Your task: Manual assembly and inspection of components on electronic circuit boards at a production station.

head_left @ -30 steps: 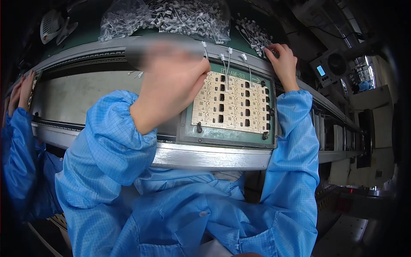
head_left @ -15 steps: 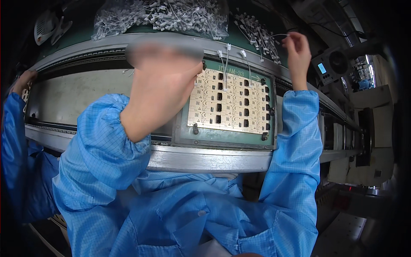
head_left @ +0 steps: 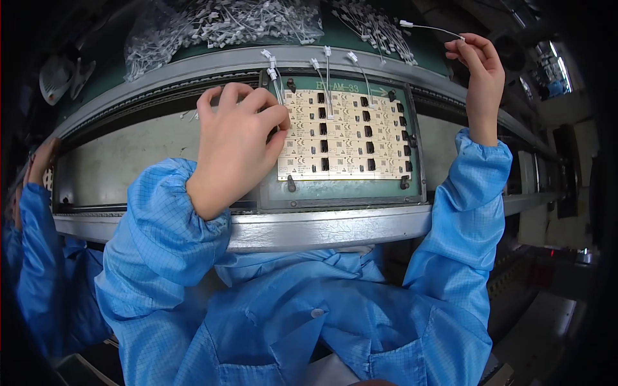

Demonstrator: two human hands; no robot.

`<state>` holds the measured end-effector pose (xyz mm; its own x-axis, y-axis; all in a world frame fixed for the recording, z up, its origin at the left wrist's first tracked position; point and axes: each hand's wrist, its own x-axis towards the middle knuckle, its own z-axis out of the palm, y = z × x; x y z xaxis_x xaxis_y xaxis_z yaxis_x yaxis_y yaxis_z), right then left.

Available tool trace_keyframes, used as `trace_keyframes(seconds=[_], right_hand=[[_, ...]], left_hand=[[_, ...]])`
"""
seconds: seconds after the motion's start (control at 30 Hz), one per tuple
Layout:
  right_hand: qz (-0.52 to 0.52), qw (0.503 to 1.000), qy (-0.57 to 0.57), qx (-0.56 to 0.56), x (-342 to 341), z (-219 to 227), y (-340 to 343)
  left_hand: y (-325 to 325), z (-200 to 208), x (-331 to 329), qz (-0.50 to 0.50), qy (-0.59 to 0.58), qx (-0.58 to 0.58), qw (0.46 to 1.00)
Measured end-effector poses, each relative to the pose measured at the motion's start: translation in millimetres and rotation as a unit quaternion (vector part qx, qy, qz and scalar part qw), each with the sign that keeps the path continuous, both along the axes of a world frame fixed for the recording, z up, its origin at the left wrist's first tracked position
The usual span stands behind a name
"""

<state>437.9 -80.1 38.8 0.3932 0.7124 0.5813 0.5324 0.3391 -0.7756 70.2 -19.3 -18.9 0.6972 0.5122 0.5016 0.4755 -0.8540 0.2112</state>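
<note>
in the head view, my right grip (head_left: 483, 71) is a narrow pinch, thumb and fingertips on one end of a white cable (head_left: 430, 27). half a second ago that grip was nearer the loose cable pile (head_left: 380, 32); now it is farther out to the right and the cable hangs clear, its white connector (head_left: 405, 24) pointing left. so one cable is separated from the rest, up beyond the rail and well apart from the circuit-board panel (head_left: 347, 151).

my left grip (head_left: 241, 135) has come down to the panel's left edge, fingers curled (whether anything is pinched there i cannot tell, the fingertips hide it). two upright connectors (head_left: 270, 62) now show just beyond those fingers, at the panel's far left corner.

the panel lies in a green carrier (head_left: 341, 191), and more leads reach past its far edge, one running down onto the boards (head_left: 329, 83). behind the rail, a clear bag (head_left: 138, 51) heaped with cables rests on the green counter (head_left: 106, 80).

as for writing, the carrier has pale characters and an arrow along its far side; the boards carry dark print and square codes, mostly too small to read.
</note>
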Motion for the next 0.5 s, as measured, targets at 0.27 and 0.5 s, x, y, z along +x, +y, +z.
trace_keyframes(seconds=[0.27,0.5], right_hand=[[0.005,0.998,-0.05,-0.044,20.2,-19.4,-6.2],[0.052,0.997,0.049,-0.02,-11.9,-14.9,-5.1]], left_hand=[[0.5,6.0,-0.3,0.002,0.028,-0.055,0.998],[6.5,4.1,0.0,0.026,0.015,-0.169,0.985]])
